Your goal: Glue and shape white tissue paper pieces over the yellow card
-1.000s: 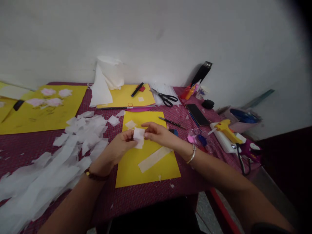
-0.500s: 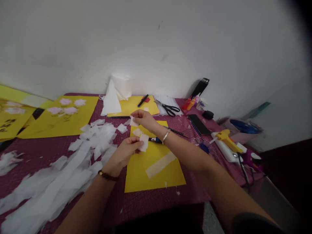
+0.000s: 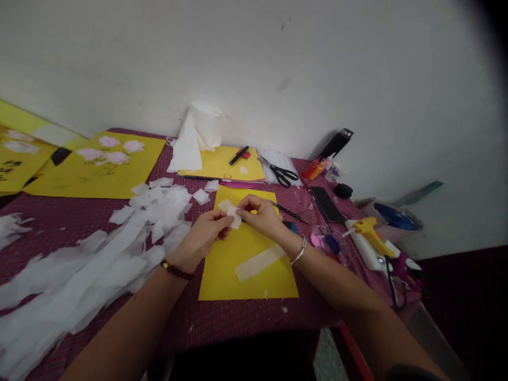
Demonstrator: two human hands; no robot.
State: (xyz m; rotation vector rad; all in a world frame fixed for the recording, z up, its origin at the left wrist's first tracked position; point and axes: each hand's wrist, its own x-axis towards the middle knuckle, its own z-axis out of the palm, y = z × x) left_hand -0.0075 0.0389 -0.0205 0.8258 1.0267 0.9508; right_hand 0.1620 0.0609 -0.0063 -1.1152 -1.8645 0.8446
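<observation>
My left hand and my right hand meet above the top of a yellow paper sheet. Both pinch a small stack of white tissue squares between fingertips. A pale tissue strip lies flat across the yellow sheet below my hands. Left of my left hand lies a heap of cut white tissue squares and strips. A black pencil lies just right of my right hand.
Black scissors, a marker on stacked yellow sheets, a tissue roll, a phone, a yellow glue gun, glue bottles and a bin stand at the back and right. Yellow sheets with pink flowers lie far left.
My right hand reached back to the tissue squares near the top of the sheet, then came back to the stack in my left hand. The view shifted slightly.
</observation>
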